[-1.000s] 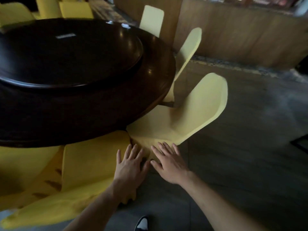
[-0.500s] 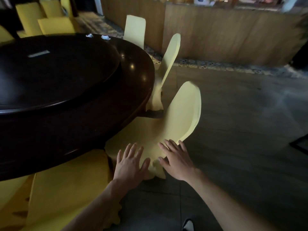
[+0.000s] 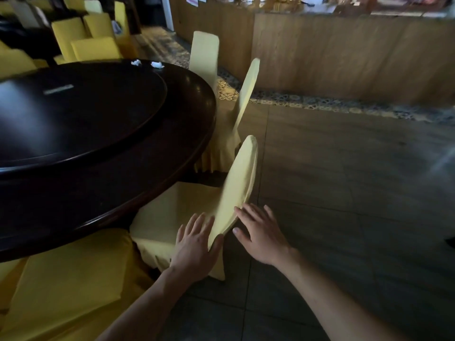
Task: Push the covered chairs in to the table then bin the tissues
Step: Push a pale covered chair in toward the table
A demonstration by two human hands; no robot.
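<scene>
both hands lie flat against the back of a pale yellow covered chair (image 3: 236, 188), fingers straight and spread, nothing curled round the fabric. the left hand (image 3: 194, 249) presses the side of the backrest that faces the table, its thumb hooked just past the lower edge of the cloth; the right hand (image 3: 261, 232) sits on the outer side, fingertips touching the backrest's rim, thumb free of it. the backrest runs up and away between the two hands, seen almost edge-on.

left of the hands, the chair's seat reaches in under the rim of the round dark table (image 3: 147, 188), and its skirt hangs down to the floor just below the left wrist. nearer the body and further left, a deeper yellow chair (image 3: 73, 286) lies partly beneath the table edge. beyond the grip, up along the table's curve, a second pale chair (image 3: 243, 94) stands with its seat tucked toward the table, and a third (image 3: 203, 55) stands behind that one.

far past the hands, on the table's far edge, two crumpled white tissues (image 3: 157, 64) lie side by side, well apart from either hand. a raised dark turntable (image 3: 81, 112) covers most of the tabletop. right of the grip is grey tiled floor (image 3: 344, 180), then a patterned strip along a wooden counter (image 3: 344, 52). more yellow chairs (image 3: 81, 38) stand in the far left corner.
</scene>
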